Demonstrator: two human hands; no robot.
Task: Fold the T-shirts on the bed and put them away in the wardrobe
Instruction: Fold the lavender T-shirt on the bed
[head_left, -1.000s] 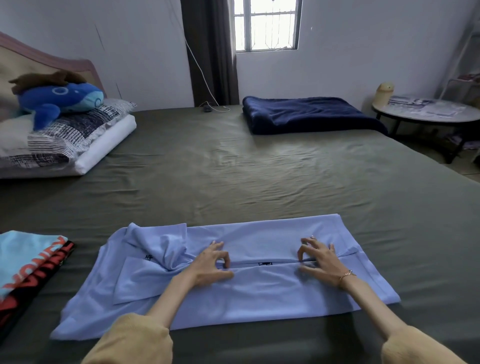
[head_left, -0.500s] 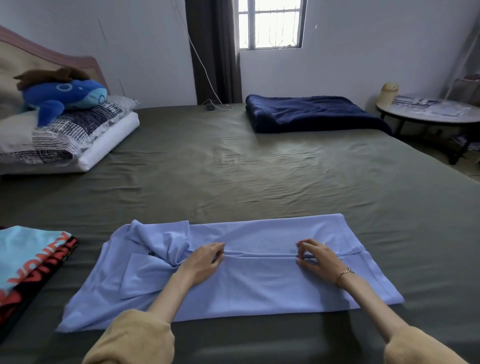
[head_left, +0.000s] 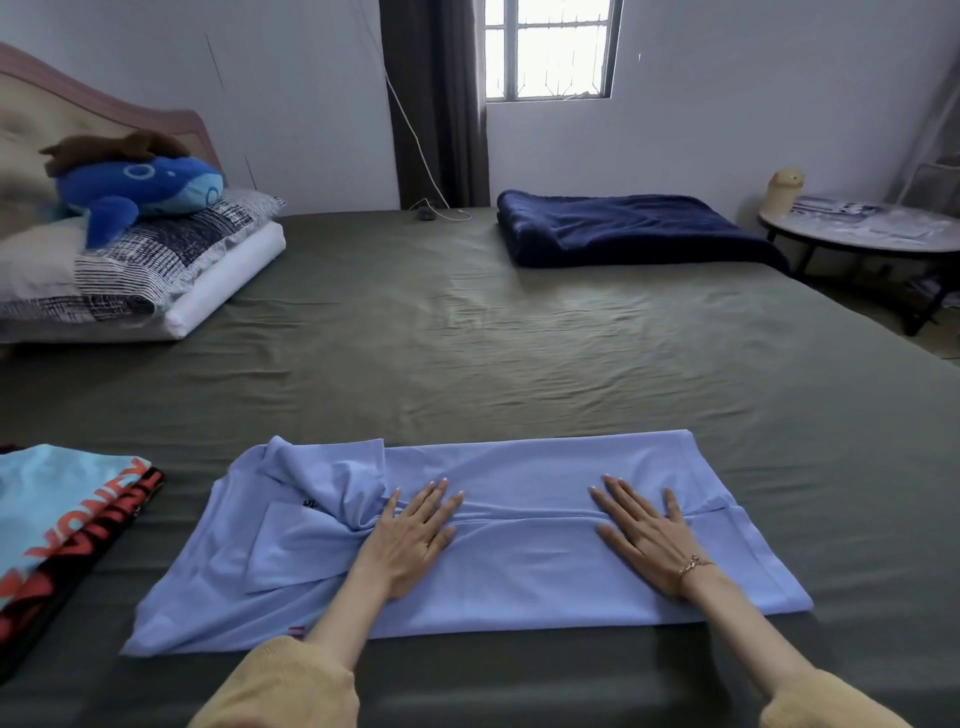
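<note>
Both hands are pressing flat, fingers straight, on the blue T-shirt (head_left: 519, 566) lying folded lengthwise on the bed (head_left: 519, 343): the left hand (head_left: 413, 540) by the bunched sleeve, the right hand (head_left: 647, 535) nearer the hem. Another shirt (head_left: 57, 514) is lying just left.

Daylight enters through a barred window (head_left: 551, 49) in the pale far wall (head_left: 727, 93). A dark curtain (head_left: 436, 104) hangs just left of the window. Below the window spreads the bed (head_left: 467, 332), olive-sheeted; a round bench (head_left: 872, 236) stands right of the window.
</note>
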